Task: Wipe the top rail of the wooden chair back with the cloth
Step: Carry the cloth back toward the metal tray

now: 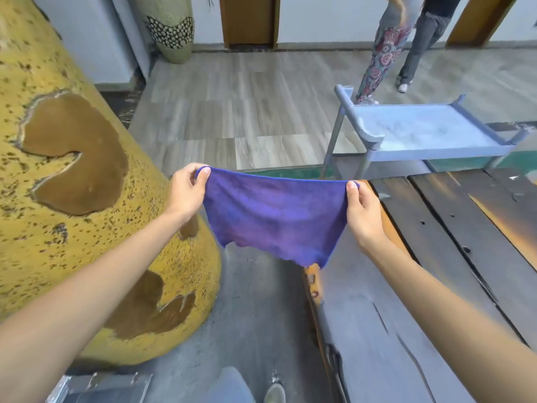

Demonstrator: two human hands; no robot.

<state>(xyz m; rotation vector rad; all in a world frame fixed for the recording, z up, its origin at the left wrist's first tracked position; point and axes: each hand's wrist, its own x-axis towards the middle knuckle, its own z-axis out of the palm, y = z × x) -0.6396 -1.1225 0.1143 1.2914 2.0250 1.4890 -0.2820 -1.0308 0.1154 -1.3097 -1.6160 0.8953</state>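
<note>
Stretching one cloth (276, 216) between two hands: left (186, 190), right (363, 210).

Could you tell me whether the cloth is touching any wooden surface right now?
No, the purple cloth hangs in the air, stretched between the left hand and right hand.

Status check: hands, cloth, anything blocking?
Left hand and right hand each pinch a top corner of the cloth, spread in the air. No chair rail identifiable. Yellow vase close on the left, dark wooden surface on the right.
</note>
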